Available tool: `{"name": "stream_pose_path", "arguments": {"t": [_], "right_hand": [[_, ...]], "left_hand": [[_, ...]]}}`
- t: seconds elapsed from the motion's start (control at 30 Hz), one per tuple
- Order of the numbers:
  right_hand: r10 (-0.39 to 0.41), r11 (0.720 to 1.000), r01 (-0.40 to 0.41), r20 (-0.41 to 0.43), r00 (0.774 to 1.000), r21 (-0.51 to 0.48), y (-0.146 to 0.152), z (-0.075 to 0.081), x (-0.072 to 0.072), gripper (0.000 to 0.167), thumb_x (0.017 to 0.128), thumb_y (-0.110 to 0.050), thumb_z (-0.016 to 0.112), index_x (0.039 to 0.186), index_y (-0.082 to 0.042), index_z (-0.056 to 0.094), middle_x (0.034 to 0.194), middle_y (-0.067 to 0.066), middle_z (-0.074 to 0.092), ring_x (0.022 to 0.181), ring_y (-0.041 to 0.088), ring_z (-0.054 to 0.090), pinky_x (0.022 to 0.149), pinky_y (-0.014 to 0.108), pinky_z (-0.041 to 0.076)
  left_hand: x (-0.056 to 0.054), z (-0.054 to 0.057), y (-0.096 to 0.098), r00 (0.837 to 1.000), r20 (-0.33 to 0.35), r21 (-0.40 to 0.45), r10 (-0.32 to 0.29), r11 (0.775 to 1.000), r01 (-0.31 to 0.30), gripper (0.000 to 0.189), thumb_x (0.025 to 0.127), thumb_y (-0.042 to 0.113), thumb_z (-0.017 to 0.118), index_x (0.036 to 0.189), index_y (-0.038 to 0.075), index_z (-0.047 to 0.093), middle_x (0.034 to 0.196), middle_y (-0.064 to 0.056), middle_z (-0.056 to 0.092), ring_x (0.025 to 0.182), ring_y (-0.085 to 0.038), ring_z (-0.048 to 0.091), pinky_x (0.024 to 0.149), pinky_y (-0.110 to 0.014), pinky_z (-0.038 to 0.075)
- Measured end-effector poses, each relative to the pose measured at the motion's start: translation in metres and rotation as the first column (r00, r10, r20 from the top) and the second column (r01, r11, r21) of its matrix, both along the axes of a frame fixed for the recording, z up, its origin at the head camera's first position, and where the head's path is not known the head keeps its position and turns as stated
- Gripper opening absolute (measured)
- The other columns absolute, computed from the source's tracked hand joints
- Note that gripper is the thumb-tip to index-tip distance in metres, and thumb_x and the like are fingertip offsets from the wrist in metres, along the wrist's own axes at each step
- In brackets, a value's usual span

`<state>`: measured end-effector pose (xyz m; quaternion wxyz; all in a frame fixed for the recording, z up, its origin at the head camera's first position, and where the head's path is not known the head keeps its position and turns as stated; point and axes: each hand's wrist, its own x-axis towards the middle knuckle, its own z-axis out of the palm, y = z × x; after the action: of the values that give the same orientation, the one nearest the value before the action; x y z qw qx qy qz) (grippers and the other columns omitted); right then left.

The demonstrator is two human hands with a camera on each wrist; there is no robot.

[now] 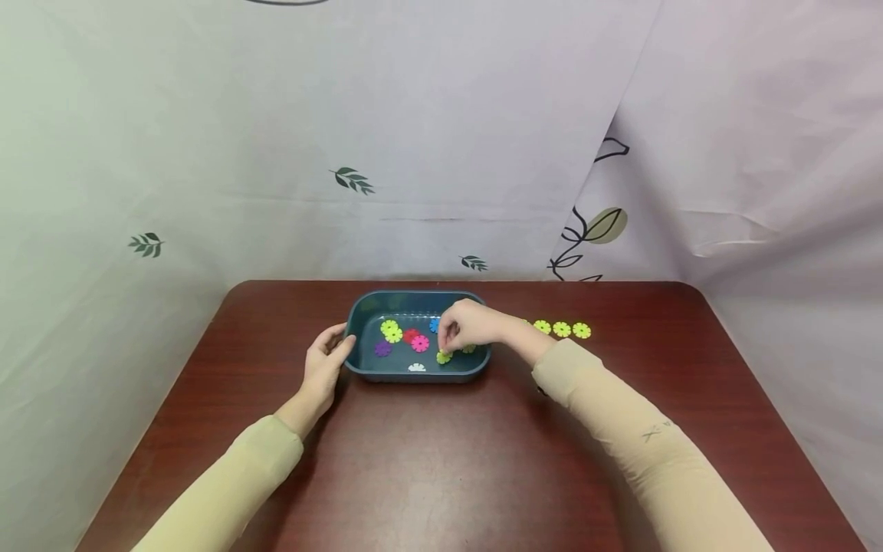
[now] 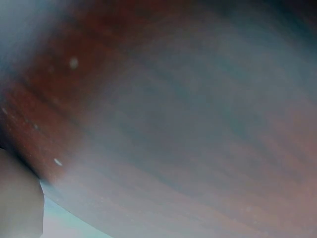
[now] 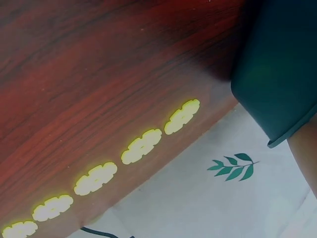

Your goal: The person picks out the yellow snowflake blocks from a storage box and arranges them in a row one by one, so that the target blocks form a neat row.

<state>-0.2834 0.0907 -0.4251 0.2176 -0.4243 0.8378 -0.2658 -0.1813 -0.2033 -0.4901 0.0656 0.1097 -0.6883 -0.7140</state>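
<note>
My left hand [image 1: 324, 364] grips the left end of a dark blue-green plastic tray [image 1: 414, 378], thumb over the rim. Inside the tray, the fingertips of my right hand [image 1: 471, 323] pinch a yellow-green snowflake disc [image 1: 444, 358] low over the tray floor. Around it lie a pink disc [image 1: 419, 343], a red disc [image 1: 410, 335], a purple disc [image 1: 382, 349], a white disc [image 1: 417, 368] and a blue disc [image 1: 434, 325], partly behind the right hand. Two overlapping yellow-green discs [image 1: 391, 330] lie further left, and another [image 1: 469, 349] shows under the right hand.
Several yellow-green discs [image 3: 141, 147] form a row on the brown table [image 1: 428, 460] right of the tray, near the back edge; the right forearm partly covers the row in the head view. A pale leaf-patterned cloth [image 1: 428, 153] hangs behind. The left wrist view is mostly blur.
</note>
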Motion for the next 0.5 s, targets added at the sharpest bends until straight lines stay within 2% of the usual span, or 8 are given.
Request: {"name": "stream_pose_path", "arguments": {"t": [0.23, 0.37, 0.5], "right_hand": [[-0.066, 0.992, 0.069, 0.033, 0.997, -0.102, 0.007, 0.000, -0.002, 0.004, 0.093, -0.017, 0.084, 0.092, -0.014, 0.083, 0.091, -0.002, 0.080, 0.079, 0.005, 0.069, 0.077, 0.022, 0.059], [-0.140, 0.976, 0.148, 0.057, 0.988, -0.158, 0.017, 0.004, -0.002, 0.005, 0.093, -0.017, 0.084, 0.094, -0.012, 0.083, 0.091, 0.001, 0.081, 0.081, 0.017, 0.074, 0.076, 0.027, 0.061], [-0.219, 0.948, 0.236, 0.102, 0.970, -0.215, 0.027, 0.007, 0.000, 0.005, 0.094, -0.013, 0.082, 0.096, -0.009, 0.082, 0.091, 0.005, 0.081, 0.086, 0.030, 0.076, 0.076, 0.035, 0.063]], "left_hand": [[0.001, 0.003, 0.000, 1.000, 0.013, 0.002, -0.012, 1.000, 0.012, 0.042, 0.107, 0.009, 0.062, 0.144, -0.008, 0.054, 0.103, 0.020, 0.069, 0.098, 0.003, 0.065, 0.085, -0.012, 0.054], [0.001, 0.001, 0.001, 1.000, 0.006, 0.001, -0.012, 1.000, 0.012, 0.041, 0.107, 0.007, 0.062, 0.143, -0.009, 0.054, 0.104, 0.020, 0.070, 0.098, 0.002, 0.066, 0.084, -0.012, 0.055], [0.000, -0.001, 0.000, 1.000, 0.005, -0.003, -0.003, 1.000, 0.003, 0.040, 0.107, 0.007, 0.062, 0.142, -0.008, 0.055, 0.105, 0.018, 0.069, 0.099, 0.002, 0.066, 0.084, -0.012, 0.055]]}}
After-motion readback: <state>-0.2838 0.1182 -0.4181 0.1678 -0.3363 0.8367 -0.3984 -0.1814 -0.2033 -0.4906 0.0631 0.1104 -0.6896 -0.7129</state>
